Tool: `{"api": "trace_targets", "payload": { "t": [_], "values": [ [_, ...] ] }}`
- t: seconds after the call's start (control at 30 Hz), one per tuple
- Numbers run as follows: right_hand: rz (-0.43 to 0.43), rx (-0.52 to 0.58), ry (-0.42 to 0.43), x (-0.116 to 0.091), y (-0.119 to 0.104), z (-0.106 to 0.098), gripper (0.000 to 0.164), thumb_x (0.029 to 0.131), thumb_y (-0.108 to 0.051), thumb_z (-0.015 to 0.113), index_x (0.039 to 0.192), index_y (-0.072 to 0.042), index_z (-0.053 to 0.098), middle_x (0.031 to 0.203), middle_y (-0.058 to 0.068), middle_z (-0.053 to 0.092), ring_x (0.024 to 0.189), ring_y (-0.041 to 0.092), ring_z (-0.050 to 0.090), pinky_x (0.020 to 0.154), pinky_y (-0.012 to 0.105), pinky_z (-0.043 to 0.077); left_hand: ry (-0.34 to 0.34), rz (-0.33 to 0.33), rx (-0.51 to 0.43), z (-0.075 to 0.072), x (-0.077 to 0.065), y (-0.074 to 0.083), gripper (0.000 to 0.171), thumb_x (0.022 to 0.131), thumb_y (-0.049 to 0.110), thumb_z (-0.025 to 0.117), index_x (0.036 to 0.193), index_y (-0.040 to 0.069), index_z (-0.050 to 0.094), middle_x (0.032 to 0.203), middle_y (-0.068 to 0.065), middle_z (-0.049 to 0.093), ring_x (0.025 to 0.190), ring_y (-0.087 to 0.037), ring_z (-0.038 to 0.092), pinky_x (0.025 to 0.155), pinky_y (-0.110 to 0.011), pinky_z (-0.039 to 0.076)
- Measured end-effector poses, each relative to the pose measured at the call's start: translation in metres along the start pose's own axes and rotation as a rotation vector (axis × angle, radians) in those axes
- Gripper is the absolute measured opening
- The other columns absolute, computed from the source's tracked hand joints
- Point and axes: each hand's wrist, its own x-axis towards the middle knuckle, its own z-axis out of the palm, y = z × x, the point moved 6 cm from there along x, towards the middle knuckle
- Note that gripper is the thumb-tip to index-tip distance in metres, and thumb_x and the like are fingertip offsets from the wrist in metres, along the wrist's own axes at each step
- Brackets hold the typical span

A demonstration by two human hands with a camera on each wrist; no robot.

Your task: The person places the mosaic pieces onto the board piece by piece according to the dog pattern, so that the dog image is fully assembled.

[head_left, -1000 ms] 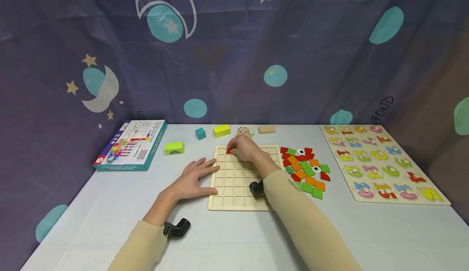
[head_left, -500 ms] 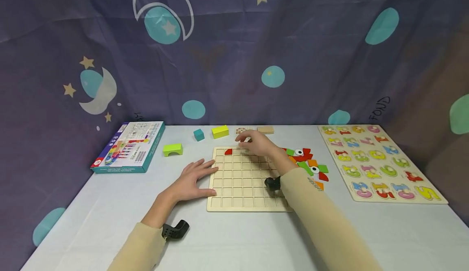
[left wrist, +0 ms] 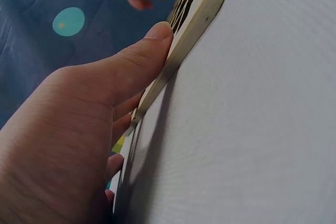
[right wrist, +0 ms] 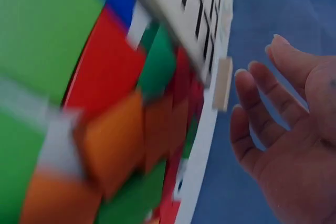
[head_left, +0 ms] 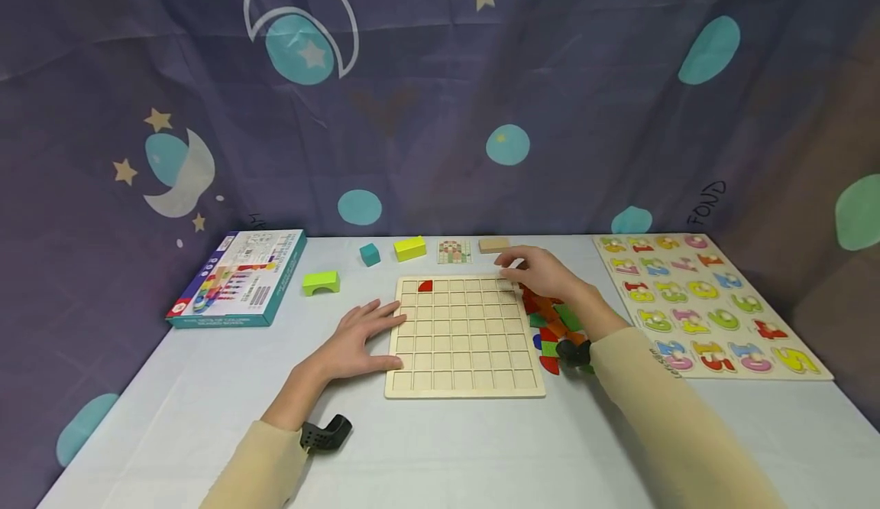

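Observation:
A pale wooden grid board (head_left: 462,341) lies flat on the table, with one red quarter-round tile (head_left: 425,286) in a cell of its top row. My left hand (head_left: 357,345) rests at the board's left side, fingers spread and thumb on its edge; in the left wrist view the thumb (left wrist: 142,59) touches the rim. My right hand (head_left: 543,272) hovers over the board's top right corner, fingers loosely bent, holding nothing. Below it lies a heap of coloured tiles (head_left: 550,362), partly hidden by the right arm. The right wrist view shows orange tiles (right wrist: 113,142) blurred up close.
Behind the board are a teal cube (head_left: 370,254), a yellow block (head_left: 410,248), a small pattern card (head_left: 454,251) and a wooden block (head_left: 493,245). A green arch block (head_left: 321,283) and a box (head_left: 237,280) stand left. A number puzzle (head_left: 715,310) lies right.
My right hand has let go of the red tile in the top row and moved right, across the board to its far right corner. The left hand stays at the board's edge.

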Motion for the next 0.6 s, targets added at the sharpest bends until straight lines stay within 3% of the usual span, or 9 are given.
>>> {"api": "trace_targets", "payload": {
  "t": [0.23,0.6],
  "values": [
    [0.054,-0.030,0.030,-0.017,0.017,-0.022,0.032,0.102,-0.016,0.063,0.129,0.000,0.064,0.122,0.019,0.063,0.104,0.036,0.062,0.091,0.046,0.055,0.002,0.003,0.008,0.001,0.002,0.000,0.078,0.082,0.051,0.079,0.147,0.015,0.056,0.161,-0.003,0.036,0.151,-0.035,0.018,0.120,-0.058,0.008],
    [0.147,-0.060,0.022,-0.039,0.053,-0.037,0.033,0.102,-0.016,0.062,0.130,0.001,0.063,0.125,0.022,0.061,0.106,0.037,0.059,0.090,0.045,0.055,0.002,0.002,-0.001,0.000,0.000,0.002,0.077,0.082,0.050,0.079,0.146,0.013,0.056,0.160,-0.004,0.037,0.151,-0.037,0.018,0.120,-0.059,0.008]
  ]
}}
